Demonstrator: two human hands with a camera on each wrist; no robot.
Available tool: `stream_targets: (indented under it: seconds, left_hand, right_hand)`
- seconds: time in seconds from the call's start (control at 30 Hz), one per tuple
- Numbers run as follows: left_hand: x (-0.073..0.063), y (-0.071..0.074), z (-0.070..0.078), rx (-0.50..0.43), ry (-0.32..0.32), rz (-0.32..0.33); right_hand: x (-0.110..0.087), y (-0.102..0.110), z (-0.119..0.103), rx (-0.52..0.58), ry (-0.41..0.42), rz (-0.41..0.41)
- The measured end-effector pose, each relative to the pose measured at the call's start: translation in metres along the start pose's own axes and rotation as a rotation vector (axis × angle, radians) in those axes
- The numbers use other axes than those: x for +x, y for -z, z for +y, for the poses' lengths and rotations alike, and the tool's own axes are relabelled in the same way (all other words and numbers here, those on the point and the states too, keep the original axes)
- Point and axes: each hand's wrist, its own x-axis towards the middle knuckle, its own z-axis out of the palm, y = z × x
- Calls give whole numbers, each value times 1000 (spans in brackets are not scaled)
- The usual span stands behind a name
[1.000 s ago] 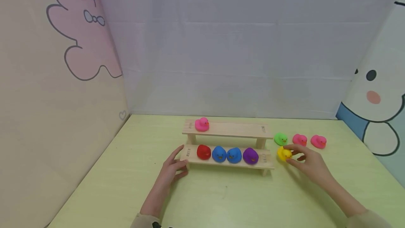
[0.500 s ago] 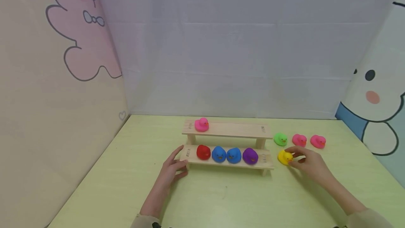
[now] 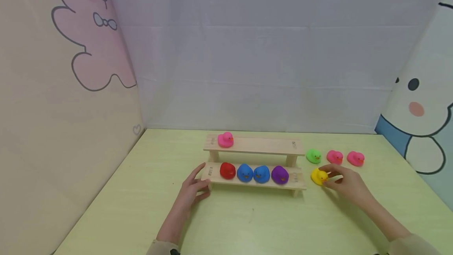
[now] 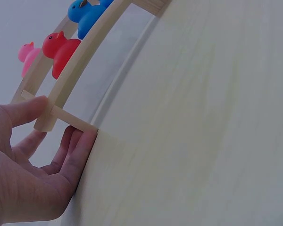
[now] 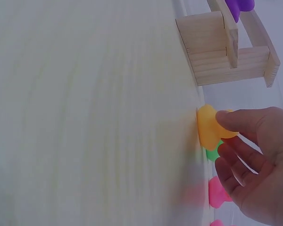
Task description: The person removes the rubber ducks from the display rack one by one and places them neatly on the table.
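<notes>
A pink cartoon, perhaps a bear, (image 3: pixel 97 42) adorns the left wall (image 3: pixel 63 141).

my right grip (image 3: pixel 348 184) pinching yellow duck (image 3: pixel 318 176), my left grip (image 3: pixel 190 190) at left end of wooden rack (image 3: pixel 267 145), four ducks (image 3: pixel 245 173) lower tier, pink duck (image 3: pixel 225 141) up top

- The yellow toy duck (image 3: pixel 317 177) sits upright on the table (image 3: pixel 247 223), just beside the stand's right end but apart from it, its head pinched by your right hand (image 3: pixel 347 184).
- The pale wooden stand (image 3: pixel 267 145) is upright, its two long planks stepped, the back one higher; your left hand (image 3: pixel 189 192) holds its left end.
</notes>
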Motion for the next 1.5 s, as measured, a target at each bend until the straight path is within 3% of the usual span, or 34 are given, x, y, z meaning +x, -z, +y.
stream_targets:
  seconds: [0.53,0.93,1.17,1.5]
  left_hand:
    - [-2,-1,1,5,8,6]
    - [-1,0,0,-1,4,1]
    - [-1,0,-1,-6,-4,4]
    - [0,0,-2,-14,4,4]
  right_hand:
    - [2,2,15,92,-4,-48]
    - [6,11,13,62,87,-18]
    - [21,39,-4,27,133,-11]
    - [46,64,-39,63,205,86]
